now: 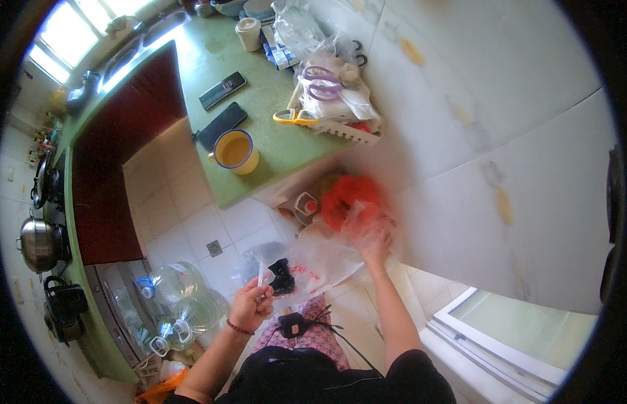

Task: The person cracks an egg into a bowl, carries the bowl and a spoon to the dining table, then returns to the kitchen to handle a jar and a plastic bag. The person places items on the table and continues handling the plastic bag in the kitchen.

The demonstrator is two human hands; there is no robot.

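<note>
My left hand (251, 304) grips the edge of a clear plastic bag (321, 262) with red printing; something black (281, 278) shows at or through it, beside my fingers. My right hand (375, 242) is at the far right end of the translucent plastic, partly covered by it and blurred. Just beyond that hand lies a bright red plastic bag (351, 199), below the counter's end by the wall. A clear bottle with a red cap (309, 206) stands beside the red bag. How firmly the right fingers hold the plastic is hard to see.
Above on the green countertop (273, 101) are an enamel mug (236, 152), two phones (223, 91), a paper cup (249, 34) and a white basket (343, 132) with scissors and bags. Several large water bottles (179, 283) stand on the floor at left. A tiled wall rises at right.
</note>
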